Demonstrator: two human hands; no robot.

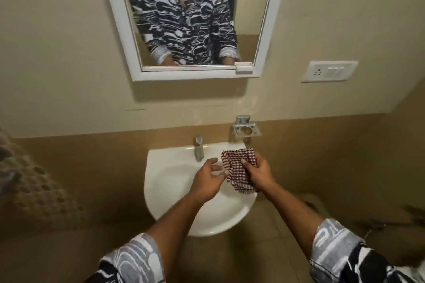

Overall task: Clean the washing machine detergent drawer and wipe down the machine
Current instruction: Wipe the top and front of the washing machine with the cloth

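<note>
The right hand (258, 176) grips a red-and-white checked cloth (239, 173), fingers and thumb curled round its bunched middle, above the right side of a white washbasin (161, 163). The left hand (207, 181) hovers just beside it with its fingers (212, 161) spread and relaxed, holding nothing. Whether a fingertip touches the cloth's edge cannot be told. The washing machine and its detergent drawer are not in view, so that part of the task is probably ahead.

The likeliest slip is with water. No stream shows from the chrome tap (199, 148). If the cloth is wetted and not wrung hard enough, it would drip on the way to the machine and leave streaks instead of lifting grime. The loose lower corner hangs near the basin's front right rim, so wringing there could send water over the edge onto the floor. A one-handed hold on a bunched cloth could also let it drop into the bowl.

Around the basin, a metal soap dish (247, 130) is fixed to the wall just above and right of the tap, near enough for a raised hand to knock it. A white-framed mirror (128, 30) hangs overhead. A switch and socket plate (330, 71) sits well to the right, where splashes should not go. A textured towel (30, 181) hangs at the left. Nothing blocks the way to the tap.
</note>
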